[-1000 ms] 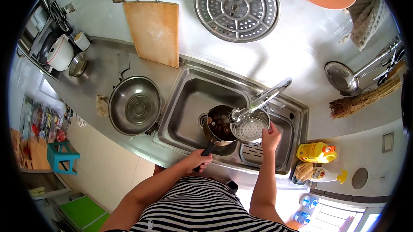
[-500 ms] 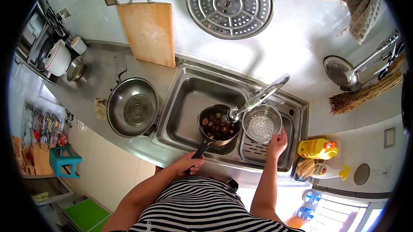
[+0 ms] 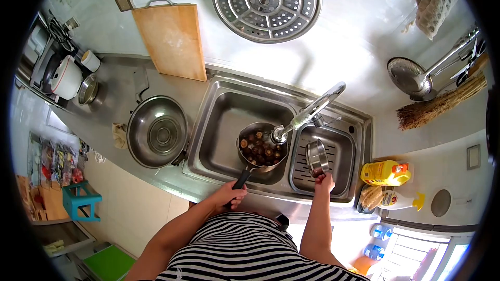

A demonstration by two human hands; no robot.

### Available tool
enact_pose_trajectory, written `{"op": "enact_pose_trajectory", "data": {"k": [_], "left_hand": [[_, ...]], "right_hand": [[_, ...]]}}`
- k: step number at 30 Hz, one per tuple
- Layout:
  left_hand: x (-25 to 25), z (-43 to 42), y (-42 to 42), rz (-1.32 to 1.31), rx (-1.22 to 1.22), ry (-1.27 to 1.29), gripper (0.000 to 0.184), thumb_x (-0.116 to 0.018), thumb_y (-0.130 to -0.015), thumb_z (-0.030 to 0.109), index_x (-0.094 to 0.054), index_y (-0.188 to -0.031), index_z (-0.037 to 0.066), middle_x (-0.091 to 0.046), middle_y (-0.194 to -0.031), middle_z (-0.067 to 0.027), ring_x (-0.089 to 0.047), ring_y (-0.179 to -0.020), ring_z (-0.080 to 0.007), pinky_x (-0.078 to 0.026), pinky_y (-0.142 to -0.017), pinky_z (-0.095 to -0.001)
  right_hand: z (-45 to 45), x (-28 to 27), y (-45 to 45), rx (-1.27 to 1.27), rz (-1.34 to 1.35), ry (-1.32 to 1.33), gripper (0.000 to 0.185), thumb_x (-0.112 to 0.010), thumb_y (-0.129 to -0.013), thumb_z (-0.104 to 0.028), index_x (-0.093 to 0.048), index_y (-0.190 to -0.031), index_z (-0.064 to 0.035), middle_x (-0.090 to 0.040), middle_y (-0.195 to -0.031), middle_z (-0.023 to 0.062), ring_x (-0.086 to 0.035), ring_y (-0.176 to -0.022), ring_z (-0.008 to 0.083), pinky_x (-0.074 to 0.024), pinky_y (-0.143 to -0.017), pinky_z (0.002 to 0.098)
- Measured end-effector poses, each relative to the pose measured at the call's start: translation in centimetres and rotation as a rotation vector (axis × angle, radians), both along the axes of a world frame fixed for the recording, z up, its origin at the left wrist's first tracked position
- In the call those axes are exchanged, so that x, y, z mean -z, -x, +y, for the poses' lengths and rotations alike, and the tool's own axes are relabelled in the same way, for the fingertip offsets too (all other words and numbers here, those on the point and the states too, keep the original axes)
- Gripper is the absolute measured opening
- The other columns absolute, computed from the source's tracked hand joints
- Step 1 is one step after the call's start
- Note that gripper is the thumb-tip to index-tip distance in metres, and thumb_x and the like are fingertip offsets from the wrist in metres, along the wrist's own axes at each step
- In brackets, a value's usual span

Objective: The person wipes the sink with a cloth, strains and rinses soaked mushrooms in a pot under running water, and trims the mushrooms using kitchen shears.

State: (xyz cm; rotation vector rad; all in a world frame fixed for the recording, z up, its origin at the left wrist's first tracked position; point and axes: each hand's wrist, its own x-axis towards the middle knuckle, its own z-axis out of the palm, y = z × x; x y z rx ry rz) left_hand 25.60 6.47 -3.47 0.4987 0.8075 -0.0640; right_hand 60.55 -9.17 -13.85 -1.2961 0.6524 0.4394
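My left hand (image 3: 229, 195) is closed around the black handle of a saucepan (image 3: 266, 168). The pan sits in the left sink basin, full of dark mushrooms (image 3: 260, 148) in liquid. Directly over its right side is the spout of the faucet (image 3: 312, 111); I cannot tell whether water runs. In my right hand (image 3: 324, 183), a small perforated steel steamer basket (image 3: 317, 158) is gripped by its near edge. It is tilted steeply on its side above the slotted drain tray (image 3: 299, 174) in the right basin, so its holes hardly show.
A large steel bowl (image 3: 157, 132) stands on the counter left of the sink, near a cleaver (image 3: 140, 84). A cutting board (image 3: 174, 41) leans on the wall. Right of the sink are a yellow detergent bottle (image 3: 384, 173), a sponge (image 3: 371, 197) and a spray bottle (image 3: 398, 200).
My right hand has moved slightly down and left, tipping the steamer basket from nearly level onto its side. My left hand keeps its hold on the saucepan. The view has shifted a little.
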Motion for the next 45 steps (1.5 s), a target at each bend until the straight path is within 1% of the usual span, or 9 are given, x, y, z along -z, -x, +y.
{"op": "enact_pose_trajectory", "data": {"k": [11, 22, 29, 31, 32, 34, 36, 40, 45], "left_hand": [[0.0, 0.0, 0.3, -0.011, -0.01, 0.04, 0.017, -0.06, -0.087, 0.009, -0.046, -0.097, 0.009, -0.042, -0.066, 0.0022, -0.037, -0.046, -0.0058, -0.032, -0.04, -0.022], [-0.4, 0.0, 0.5, -0.018, 0.019, 0.01, 0.018, -0.062, -0.087, 0.01, -0.046, -0.096, 0.009, -0.043, -0.065, 0.0023, -0.039, -0.046, -0.0059, -0.035, -0.04, -0.0219], [-0.3, -0.2, 0.8, -0.007, 0.014, -0.031, 0.018, -0.061, -0.086, 0.01, -0.046, -0.095, 0.009, -0.043, -0.064, 0.0019, -0.039, -0.046, -0.0064, -0.035, -0.04, -0.0223], [-0.2, -0.2, 0.8, -0.008, 0.021, -0.053, 0.018, -0.061, -0.086, 0.009, -0.046, -0.095, 0.008, -0.043, -0.064, 0.0016, -0.039, -0.045, -0.0067, -0.035, -0.04, -0.0224], [-0.3, -0.3, 0.8, 0.003, 0.051, -0.12, 0.017, -0.06, -0.086, 0.009, -0.046, -0.096, 0.008, -0.044, -0.063, 0.0014, -0.039, -0.045, -0.007, -0.035, -0.04, -0.0226], [-0.1, -0.4, 0.9, 0.014, 0.083, -0.185, 0.017, -0.06, -0.086, 0.009, -0.046, -0.096, 0.007, -0.044, -0.063, 0.0013, -0.04, -0.046, -0.0073, -0.035, -0.041, -0.0228], [0.2, -0.5, 1.0, 0.037, 0.097, -0.213, 0.018, -0.059, -0.086, 0.01, -0.046, -0.097, 0.006, -0.044, -0.063, 0.0011, -0.041, -0.046, -0.0078, -0.036, -0.042, -0.0231], [-0.1, -0.5, 1.1, 0.048, 0.12, -0.265, 0.018, -0.06, -0.086, 0.011, -0.046, -0.097, 0.006, -0.044, -0.063, 0.001, -0.041, -0.047, -0.008, -0.036, -0.042, -0.0234], [-1.0, -0.7, 1.3, -0.017, 0.15, -0.319, 0.02, -0.06, -0.086, 0.013, -0.046, -0.096, 0.006, -0.044, -0.062, 0.0006, -0.044, -0.047, -0.0085, -0.037, -0.042, -0.0244]], "right_hand": [[-0.8, 1.4, -1.1, 0.06, 0.384, -0.405, 0.013, -0.045, -0.084, -0.012, -0.047, -0.072, -0.01, -0.045, -0.057, 0.0012, -0.046, -0.048, 0.0135, -0.0354, -0.04, 0.0267], [1.1, 3.1, 1.3, -0.099, -0.097, 0.06, 0.015, -0.049, -0.078, 0.0, -0.045, -0.087, -0.0122, -0.043, -0.057, 0.0049, -0.047, -0.045, 0.0188, -0.0364, -0.037, 0.0293], [0.0, 6.0, -0.3, -0.599, 0.163, 0.378, 0.037, -0.05, -0.079, -0.001, -0.049, -0.115, -0.0077, -0.059, -0.072, 0.014, -0.061, -0.058, 0.0261, -0.0487, -0.047, 0.0341], [0.8, 6.7, 1.3, -0.486, -1.007, 1.474, 0.03, -0.053, -0.082, -0.006, -0.055, -0.112, -0.0036, -0.063, -0.076, 0.0166, -0.064, -0.069, 0.0298, -0.0527, -0.063, 0.0364], [1.0, 6.6, 1.1, -0.486, -1.009, 1.473, 0.03, -0.053, -0.082, -0.006, -0.055, -0.112, -0.0036, -0.063, -0.076, 0.0166, -0.064, -0.069, 0.0298, -0.0527, -0.063, 0.0364], [3.9, 0.4, 2.3, -0.788, -0.907, 0.781, 0.025, -0.056, -0.081, -0.011, -0.062, -0.102, 0.0003, -0.066, -0.084, 0.0147, -0.064, -0.073, 0.024, -0.0515, -0.071, 0.0305], [7.2, -2.3, 4.8, -1.029, -0.869, 0.514, 0.024, -0.058, -0.083, -0.013, -0.064, -0.103, -0.0008, -0.067, -0.086, 0.0114, -0.065, -0.076, 0.0202, -0.0512, -0.071, 0.0309], [13.1, -3.2, 9.5, -1.393, -1.065, 0.341, 0.022, -0.062, -0.083, -0.013, -0.064, -0.102, -0.0031, -0.068, -0.086, 0.0151, -0.066, -0.077, 0.0263, -0.0519, -0.071, 0.0337], [17.4, -2.1, 12.1, -1.541, -1.055, 0.836, 0.035, -0.063, -0.083, -0.028, -0.06, -0.109, -0.0056, -0.065, -0.1, 0.0174, -0.063, -0.092, 0.0349, -0.0488, -0.083, 0.0432]]}}
